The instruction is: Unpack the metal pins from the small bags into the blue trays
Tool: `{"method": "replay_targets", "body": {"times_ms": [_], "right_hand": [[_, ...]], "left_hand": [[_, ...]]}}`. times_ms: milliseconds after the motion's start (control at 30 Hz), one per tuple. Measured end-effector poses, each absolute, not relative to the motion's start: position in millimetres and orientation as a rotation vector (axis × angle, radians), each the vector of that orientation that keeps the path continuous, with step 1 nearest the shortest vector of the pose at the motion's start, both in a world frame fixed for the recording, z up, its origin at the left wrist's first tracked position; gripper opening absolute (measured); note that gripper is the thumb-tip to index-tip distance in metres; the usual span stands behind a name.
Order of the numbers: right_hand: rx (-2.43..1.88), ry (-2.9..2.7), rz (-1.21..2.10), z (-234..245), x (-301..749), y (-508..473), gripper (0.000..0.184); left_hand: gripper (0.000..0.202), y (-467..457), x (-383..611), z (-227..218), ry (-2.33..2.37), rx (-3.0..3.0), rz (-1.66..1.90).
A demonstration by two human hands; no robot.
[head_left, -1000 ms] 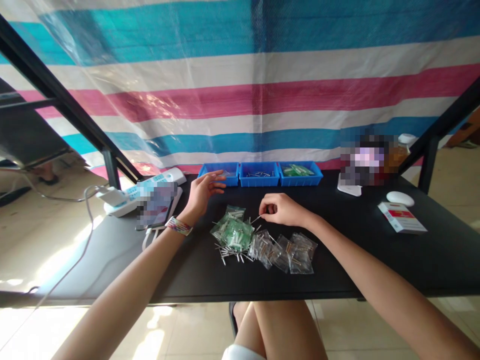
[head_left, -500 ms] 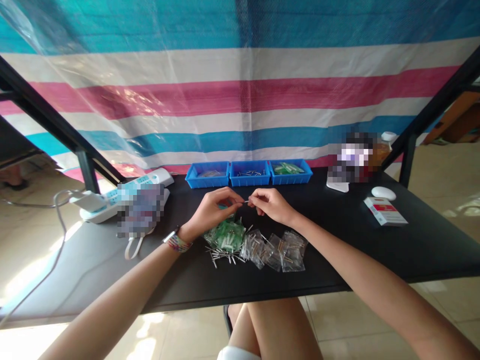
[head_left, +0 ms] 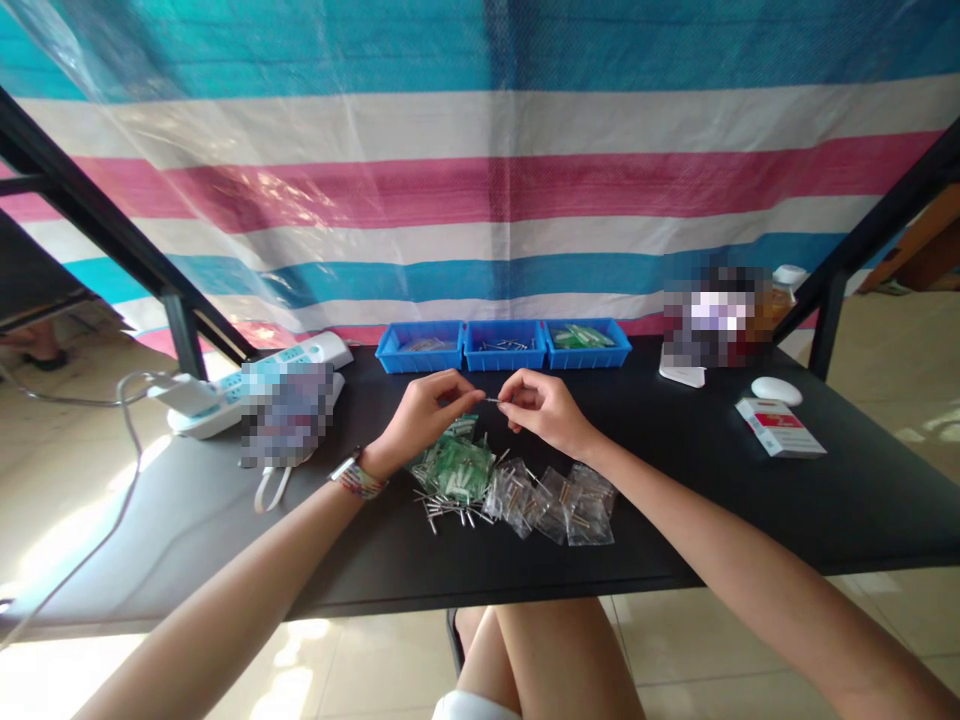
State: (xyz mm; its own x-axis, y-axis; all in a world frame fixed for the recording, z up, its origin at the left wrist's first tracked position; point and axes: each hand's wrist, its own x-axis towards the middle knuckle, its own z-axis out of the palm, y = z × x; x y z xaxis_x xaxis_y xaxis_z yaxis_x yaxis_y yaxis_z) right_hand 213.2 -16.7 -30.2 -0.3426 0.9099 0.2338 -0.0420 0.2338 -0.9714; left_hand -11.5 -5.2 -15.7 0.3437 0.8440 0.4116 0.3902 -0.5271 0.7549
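A thin silvery metal pin [head_left: 492, 400] spans the small gap between my two hands above the black table. My left hand [head_left: 426, 415], with a bracelet and a band at the wrist, pinches one end. Thumb and fingertips of my right hand [head_left: 546, 412] close on the other end. Just below my left hand is a heap of green packets [head_left: 457, 470], with loose metal pins [head_left: 448, 512] spread around its lower edge. Clear plastic bags [head_left: 514, 497] with small metallic pieces inside lie to the right of the heap. The pin's exact kind is too small to tell.
Three blue trays stand in a row behind my hands: left [head_left: 420, 358], middle [head_left: 504, 358], right [head_left: 589, 356]. A power strip [head_left: 322, 352] lies at left. A small box [head_left: 781, 430] and a white rounded object [head_left: 776, 390] sit at right. A striped sheet [head_left: 480, 190] hangs behind.
The view has shifted slightly. My fingertips are a little farther apart, with more of the pin showing between them. Both hands keep their pinch.
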Motion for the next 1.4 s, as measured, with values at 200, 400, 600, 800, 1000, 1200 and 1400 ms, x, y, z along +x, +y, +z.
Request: {"method": "replay_targets", "body": {"times_ms": [200,400,600,800,1000,1200,1400], "right_hand": [[-0.861,-1.491,1.258,-28.1,211.2,-10.8,0.025],[-0.968,-1.186,1.155,-19.4,219.9,17.5,0.044],[-1.125,-1.439,0.936,-31.5,226.6,11.1,0.022],[-1.064,-1.522,0.985,-33.9,218.6,2.4,0.019],[-1.028,-1.565,1.000,-37.1,218.0,3.4,0.018],[-0.897,-1.876,0.651,-36.1,218.5,-3.8,0.032],[-0.708,-2.181,0.251,-29.2,219.8,-11.9,0.047]], "left_hand": [[0.044,-7.4,-14.2,-12.7,1.083,2.101,1.060],[0.034,-1.5,-20.0,-15.3,1.157,2.129,1.066],[0.017,10.6,-32.6,-16.7,1.103,2.396,0.757],[0.006,18.0,-38.5,-14.9,1.072,2.471,0.648],[0.011,17.5,-38.3,-12.3,1.097,2.288,0.617],[0.027,16.1,-34.0,-10.2,1.074,1.919,0.953],[0.035,5.3,-19.4,-2.3,0.952,1.590,1.050]]}}
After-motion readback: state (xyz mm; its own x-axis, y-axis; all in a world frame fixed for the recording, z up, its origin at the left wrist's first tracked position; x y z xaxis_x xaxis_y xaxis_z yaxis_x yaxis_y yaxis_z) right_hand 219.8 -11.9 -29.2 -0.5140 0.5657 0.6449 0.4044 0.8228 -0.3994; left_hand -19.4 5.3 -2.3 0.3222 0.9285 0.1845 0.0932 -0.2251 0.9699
